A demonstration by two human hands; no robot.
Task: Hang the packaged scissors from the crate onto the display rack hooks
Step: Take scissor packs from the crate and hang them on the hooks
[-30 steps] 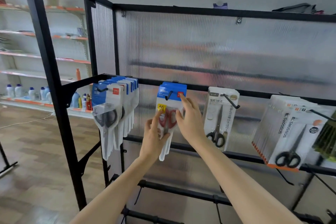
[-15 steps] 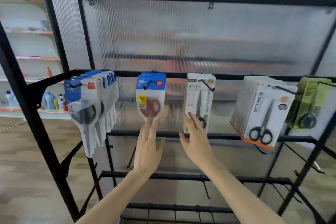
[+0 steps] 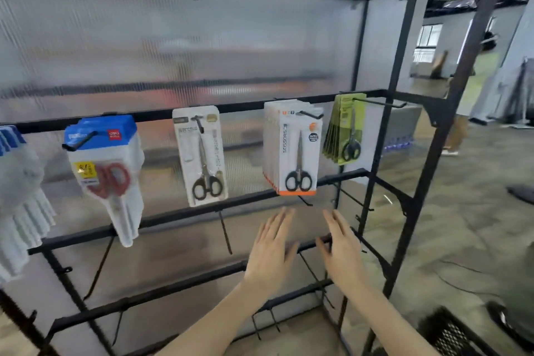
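Both hands hang in front of the rack (image 3: 378, 130), fingers straight and spread, holding nothing: left hand (image 3: 271, 251), right hand (image 3: 342, 251). The red scissors pack (image 3: 105, 170) hangs on a hook (image 3: 79, 141) at the left. The crate (image 3: 453, 332) sits at bottom right.

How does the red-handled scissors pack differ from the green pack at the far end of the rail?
The red-handled scissors pack has a blue header and clear blister; the green pack is yellow-green card. Its scissors have red handles, the green pack's black. It hangs low on the left, the green pack higher on the right. Both are stacks on hooks.
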